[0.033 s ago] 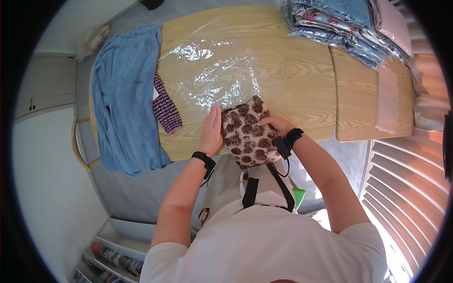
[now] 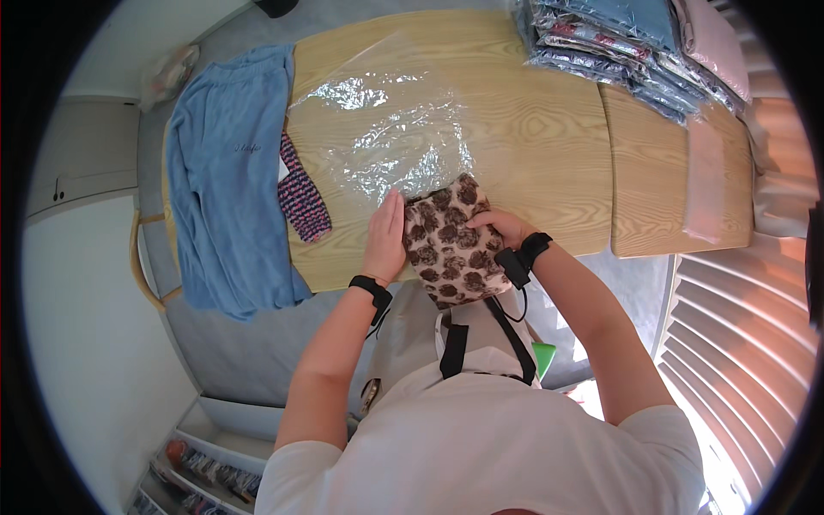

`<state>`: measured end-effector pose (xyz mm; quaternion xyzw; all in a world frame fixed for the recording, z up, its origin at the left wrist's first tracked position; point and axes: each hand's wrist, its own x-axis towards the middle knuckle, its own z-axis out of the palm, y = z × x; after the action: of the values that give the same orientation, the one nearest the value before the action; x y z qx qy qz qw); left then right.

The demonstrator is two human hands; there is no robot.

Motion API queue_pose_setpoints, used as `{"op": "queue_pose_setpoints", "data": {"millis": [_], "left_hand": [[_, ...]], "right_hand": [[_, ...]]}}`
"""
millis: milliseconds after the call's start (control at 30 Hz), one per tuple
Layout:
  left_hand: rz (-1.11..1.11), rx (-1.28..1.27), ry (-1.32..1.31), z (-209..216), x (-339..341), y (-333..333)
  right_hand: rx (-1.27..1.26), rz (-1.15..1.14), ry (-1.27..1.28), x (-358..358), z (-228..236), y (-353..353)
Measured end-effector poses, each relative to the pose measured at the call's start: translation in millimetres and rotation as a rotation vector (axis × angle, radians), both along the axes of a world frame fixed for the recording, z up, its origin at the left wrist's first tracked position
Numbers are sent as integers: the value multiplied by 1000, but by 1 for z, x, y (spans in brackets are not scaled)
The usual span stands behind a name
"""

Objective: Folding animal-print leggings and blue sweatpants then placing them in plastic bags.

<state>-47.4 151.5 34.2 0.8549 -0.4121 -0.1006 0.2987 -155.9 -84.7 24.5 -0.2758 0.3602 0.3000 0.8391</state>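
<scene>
Cloth (image 2: 448,247), folded into a thick bundle, pale with dark brown spots, lay at the near edge of the wooden table (image 2: 541,163), its lower end jutting past that edge toward the person. Left hand (image 2: 384,236) was flat along the bundle's left side, fingers straight and together, not wrapped round it; palm side hidden. Right hand (image 2: 508,228) held the right side, thumb on top; other fingers mostly out of sight, so their exact curl couldn't be told. 2 black wrist straps, 1 per arm; cables partly lost against the clothing.

Clear plastic sheet (image 2: 399,129) was just beyond the bundle, glare breaking up its outline; near end hard to trace. Blue garment (image 2: 225,180) was spread on the left, hanging past the table's near edge and covering part of a striped knit piece (image 2: 302,193). Stack of bagged garments (image 2: 601,47) sat far right, top cut off by the frame. Green object (image 2: 543,358) beside the person was mostly hidden; kind unclear.
</scene>
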Motion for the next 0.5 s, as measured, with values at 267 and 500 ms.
{"op": "queue_pose_setpoints", "data": {"millis": [267, 500], "left_hand": [[-114, -2, -150, -10, -5, 17], [-200, 40, -207, -9, -4, 20]], "right_hand": [[71, -120, 109, 33, 1, -4], [-5, -492, -75, 41, 6, 1]]}}
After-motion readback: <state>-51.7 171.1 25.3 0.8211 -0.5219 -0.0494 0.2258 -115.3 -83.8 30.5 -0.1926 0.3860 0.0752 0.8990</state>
